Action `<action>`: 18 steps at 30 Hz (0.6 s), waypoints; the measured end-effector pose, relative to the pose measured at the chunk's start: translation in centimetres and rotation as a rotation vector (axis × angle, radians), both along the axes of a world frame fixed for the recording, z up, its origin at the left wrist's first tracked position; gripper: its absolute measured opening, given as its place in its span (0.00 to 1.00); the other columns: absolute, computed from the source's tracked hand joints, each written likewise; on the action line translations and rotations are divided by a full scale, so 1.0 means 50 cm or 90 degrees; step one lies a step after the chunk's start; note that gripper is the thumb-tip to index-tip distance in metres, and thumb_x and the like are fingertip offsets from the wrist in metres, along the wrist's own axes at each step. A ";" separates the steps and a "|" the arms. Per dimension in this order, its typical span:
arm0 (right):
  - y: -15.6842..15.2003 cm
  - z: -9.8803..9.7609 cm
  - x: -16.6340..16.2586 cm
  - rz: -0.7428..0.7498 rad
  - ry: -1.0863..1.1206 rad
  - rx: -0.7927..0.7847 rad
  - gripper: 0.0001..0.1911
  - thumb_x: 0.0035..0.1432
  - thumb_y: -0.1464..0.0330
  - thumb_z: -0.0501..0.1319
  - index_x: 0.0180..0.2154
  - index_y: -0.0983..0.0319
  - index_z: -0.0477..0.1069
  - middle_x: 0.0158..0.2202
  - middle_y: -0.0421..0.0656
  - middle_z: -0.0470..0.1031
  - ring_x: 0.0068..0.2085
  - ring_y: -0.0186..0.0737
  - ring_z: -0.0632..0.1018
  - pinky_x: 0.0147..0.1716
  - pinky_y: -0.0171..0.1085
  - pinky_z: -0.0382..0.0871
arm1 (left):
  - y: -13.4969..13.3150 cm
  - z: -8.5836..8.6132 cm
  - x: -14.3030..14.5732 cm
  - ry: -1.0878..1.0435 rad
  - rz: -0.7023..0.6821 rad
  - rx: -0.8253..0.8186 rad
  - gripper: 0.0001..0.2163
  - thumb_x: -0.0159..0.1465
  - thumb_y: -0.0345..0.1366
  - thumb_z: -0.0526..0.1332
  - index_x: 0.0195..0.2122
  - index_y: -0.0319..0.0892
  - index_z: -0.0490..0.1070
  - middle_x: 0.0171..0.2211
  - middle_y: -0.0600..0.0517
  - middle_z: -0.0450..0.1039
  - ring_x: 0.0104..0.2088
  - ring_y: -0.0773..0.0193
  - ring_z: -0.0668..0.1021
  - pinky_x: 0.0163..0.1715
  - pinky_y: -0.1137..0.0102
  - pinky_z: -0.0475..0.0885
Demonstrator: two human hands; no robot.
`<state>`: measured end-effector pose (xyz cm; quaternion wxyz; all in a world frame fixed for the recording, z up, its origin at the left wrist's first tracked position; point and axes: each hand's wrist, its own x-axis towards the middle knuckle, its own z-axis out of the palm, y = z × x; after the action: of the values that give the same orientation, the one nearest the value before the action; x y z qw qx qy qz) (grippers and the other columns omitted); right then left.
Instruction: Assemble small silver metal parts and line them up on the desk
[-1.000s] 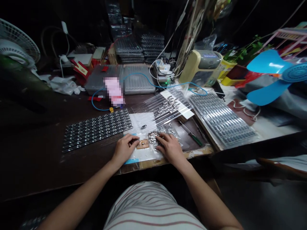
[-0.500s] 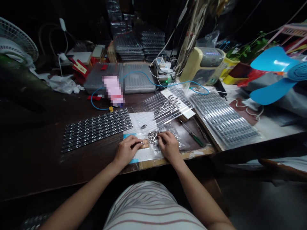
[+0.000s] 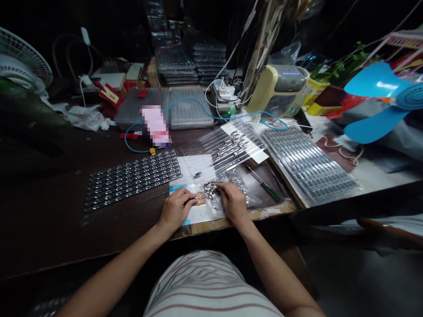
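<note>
Pinching left hand [image 3: 176, 208]: its thumb and forefinger are gripping a small shiny piece [image 3: 196, 198] at the tan block [image 3: 201, 199] — the fingertips are covering the block's left part.
Right hand [image 3: 235, 203]: its thumb and fingertips are bunching together at the heap of metal bits [image 3: 209, 191]; whether they are grasping one, I cannot tell.
Tan block: it is lying on a white sheet [image 3: 200, 215] near the table's front edge, between the hands, just left of the heap.
Metal bits: they are glinting beside a crumpled clear plastic bag [image 3: 244, 188].
Black strips [image 3: 134, 180]: they are lying in close rows beyond the left hand, bearing shiny fittings.
Clear ribbed tray [image 3: 206, 143]: it is slanting beyond both hands — dark-and-silver parts [image 3: 231, 147] are resting toward its right.
Screwdriver [image 3: 271, 192]: it is lying right of the right hand, its green handle pointing nearer the person.
</note>
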<state>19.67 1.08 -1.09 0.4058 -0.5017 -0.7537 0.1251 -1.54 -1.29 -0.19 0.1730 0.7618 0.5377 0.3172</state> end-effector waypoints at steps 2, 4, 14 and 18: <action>-0.004 0.009 -0.009 -0.009 -0.008 0.002 0.08 0.63 0.69 0.55 0.39 0.59 0.73 0.36 0.42 0.77 0.38 0.39 0.75 0.40 0.38 0.66 | 0.003 -0.002 -0.003 -0.052 0.007 -0.006 0.06 0.63 0.33 0.60 0.37 0.42 0.76 0.33 0.50 0.74 0.35 0.64 0.75 0.37 0.69 0.69; -0.009 0.018 -0.028 0.002 -0.035 -0.011 0.06 0.61 0.66 0.59 0.37 0.58 0.74 0.35 0.41 0.78 0.38 0.39 0.75 0.39 0.38 0.64 | 0.008 -0.004 -0.007 -0.110 0.030 -0.006 0.06 0.63 0.34 0.59 0.36 0.42 0.75 0.34 0.50 0.74 0.36 0.64 0.76 0.38 0.69 0.70; -0.020 0.016 -0.108 0.069 -0.182 -0.034 0.07 0.60 0.62 0.61 0.38 0.51 0.77 0.36 0.41 0.76 0.37 0.38 0.69 0.36 0.39 0.56 | 0.017 -0.009 -0.012 -0.156 0.062 -0.022 0.06 0.62 0.35 0.60 0.35 0.43 0.76 0.33 0.50 0.75 0.35 0.63 0.76 0.36 0.70 0.71; -0.022 0.017 -0.103 0.070 -0.186 -0.040 0.07 0.60 0.63 0.60 0.39 0.52 0.77 0.36 0.41 0.75 0.37 0.38 0.69 0.35 0.39 0.56 | 0.017 -0.009 -0.013 -0.156 0.067 -0.030 0.05 0.61 0.34 0.61 0.35 0.43 0.76 0.34 0.50 0.75 0.36 0.63 0.77 0.37 0.70 0.71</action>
<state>14.49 -0.03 -0.25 0.2684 -0.4846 -0.8270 0.0962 -2.20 -0.46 -0.66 0.2379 0.6837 0.5593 0.4039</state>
